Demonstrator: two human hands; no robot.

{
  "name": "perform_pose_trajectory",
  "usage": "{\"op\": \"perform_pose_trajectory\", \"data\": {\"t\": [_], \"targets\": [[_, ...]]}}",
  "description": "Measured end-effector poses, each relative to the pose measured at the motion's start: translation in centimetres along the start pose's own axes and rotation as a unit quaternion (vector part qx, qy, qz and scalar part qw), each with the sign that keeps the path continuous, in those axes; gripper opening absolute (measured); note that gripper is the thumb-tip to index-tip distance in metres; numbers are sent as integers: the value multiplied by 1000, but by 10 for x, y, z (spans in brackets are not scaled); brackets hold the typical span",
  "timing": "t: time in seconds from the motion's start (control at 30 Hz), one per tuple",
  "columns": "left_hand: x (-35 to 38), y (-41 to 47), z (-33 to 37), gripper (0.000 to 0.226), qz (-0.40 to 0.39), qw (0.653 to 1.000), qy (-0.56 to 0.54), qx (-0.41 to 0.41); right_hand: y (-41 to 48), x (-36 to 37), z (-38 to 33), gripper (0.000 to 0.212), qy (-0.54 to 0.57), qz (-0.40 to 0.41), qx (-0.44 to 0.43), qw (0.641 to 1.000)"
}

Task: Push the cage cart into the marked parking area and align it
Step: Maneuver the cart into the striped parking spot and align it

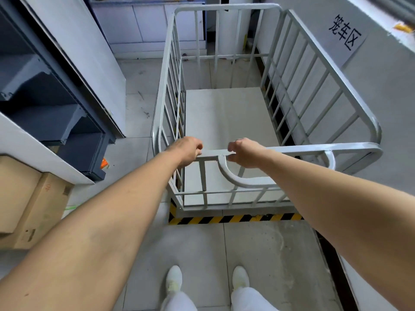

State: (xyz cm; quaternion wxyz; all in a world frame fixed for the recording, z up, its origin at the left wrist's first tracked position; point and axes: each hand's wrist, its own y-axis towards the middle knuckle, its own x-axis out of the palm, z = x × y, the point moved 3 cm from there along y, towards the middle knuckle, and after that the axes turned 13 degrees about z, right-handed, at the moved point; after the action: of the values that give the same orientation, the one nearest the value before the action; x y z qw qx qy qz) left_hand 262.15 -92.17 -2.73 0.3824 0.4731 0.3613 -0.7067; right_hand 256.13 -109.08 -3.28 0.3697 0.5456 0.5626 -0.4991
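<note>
A white metal cage cart (298,70) with barred sides and a pale flat floor stands straight ahead of me, empty. My left hand (187,150) and my right hand (243,151) both grip its near top rail, close together. Yellow-and-black striped tape (233,219) marks the floor just below the cart's near end and runs up its left side. The cart's base lies beyond the near tape line. Its right side runs close along the white wall.
A paper sign with black characters (344,33) hangs on the right wall. Dark blue shelving (56,113) and a cardboard box (29,205) stand at the left. White cabinets (146,25) close off the far end. My feet in white shoes (208,279) stand on grey tiles.
</note>
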Motion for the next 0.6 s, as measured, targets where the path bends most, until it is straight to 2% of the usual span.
{"op": "perform_pose_trajectory", "data": {"t": [0.17,0.33,0.47,0.6], "targets": [[-17,13,-65,32,-12,999,37,-3,25,11,-60,38,-4,12,-1,1000],[-18,20,-112,34,-43,996,73,43,42,38,-102,43,-25,-8,16,1000],[-2,24,-131,47,-98,987,94,92,51,62,-119,42,-29,-26,35,999],[15,21,-130,35,-116,981,87,130,55,72,-126,36,-44,-17,60,997]]}}
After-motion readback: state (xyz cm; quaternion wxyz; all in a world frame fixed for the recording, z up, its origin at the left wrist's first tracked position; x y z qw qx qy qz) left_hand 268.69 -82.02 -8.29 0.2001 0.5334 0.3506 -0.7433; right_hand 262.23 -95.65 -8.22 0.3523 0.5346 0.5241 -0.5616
